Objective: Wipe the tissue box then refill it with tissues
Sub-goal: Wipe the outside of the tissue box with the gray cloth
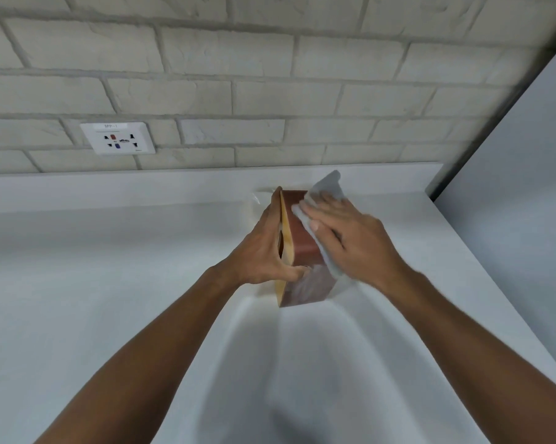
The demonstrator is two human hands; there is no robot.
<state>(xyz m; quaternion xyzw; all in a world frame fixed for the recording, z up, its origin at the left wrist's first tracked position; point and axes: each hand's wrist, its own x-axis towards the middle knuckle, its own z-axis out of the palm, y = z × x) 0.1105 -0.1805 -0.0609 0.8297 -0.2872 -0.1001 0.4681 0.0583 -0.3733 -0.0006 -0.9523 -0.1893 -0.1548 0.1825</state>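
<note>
A brown tissue box (302, 245) with a tan top face stands on its side on the white counter (110, 283), near the back. My left hand (264, 251) grips its tan face, thumb hooked at the lower edge near the slot. My right hand (350, 238) lies flat on the box's brown side, pressing a pale grey cloth (329, 187) against it. The cloth sticks out above and below my fingers. A bit of clear plastic (257, 197) shows just behind the box.
A pale brick wall (270, 75) runs behind the counter, with a white socket plate (118, 138) at the left. A grey panel (526, 187) closes off the right side. The counter's right edge runs diagonally toward the lower right.
</note>
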